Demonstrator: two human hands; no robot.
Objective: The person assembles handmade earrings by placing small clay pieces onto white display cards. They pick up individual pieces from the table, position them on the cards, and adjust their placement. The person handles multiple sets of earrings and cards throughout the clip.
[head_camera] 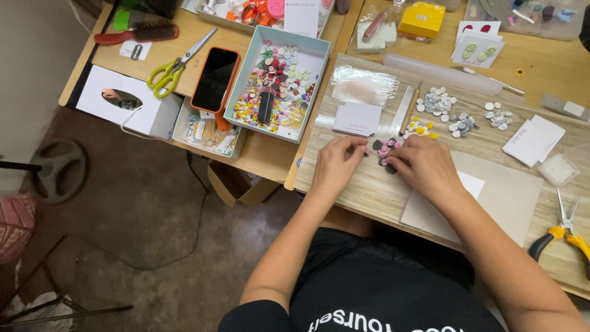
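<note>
- My left hand (335, 165) pinches a small dark piece, fingers narrow, at the pile's 9 o'clock.
- My right hand (424, 167) rests on the pile of pink and dark pieces (385, 149), fingers curled; I cannot tell what they hold.
- White cards (358, 118) lie at 12 o'clock, yellow-handled pliers (562, 232) at 4 o'clock.

Both bare forearms rise from the lower middle of the frame and converge toward the centre. The left hand (335, 165) lies palm down, knuckles up, its fingers curled and pinched together at the tips, pointing right. The right hand (423, 166) sits just beside it, also palm down, fingers bent and pinched toward the left. The fingertips of both hands nearly meet at mid-frame.
</note>
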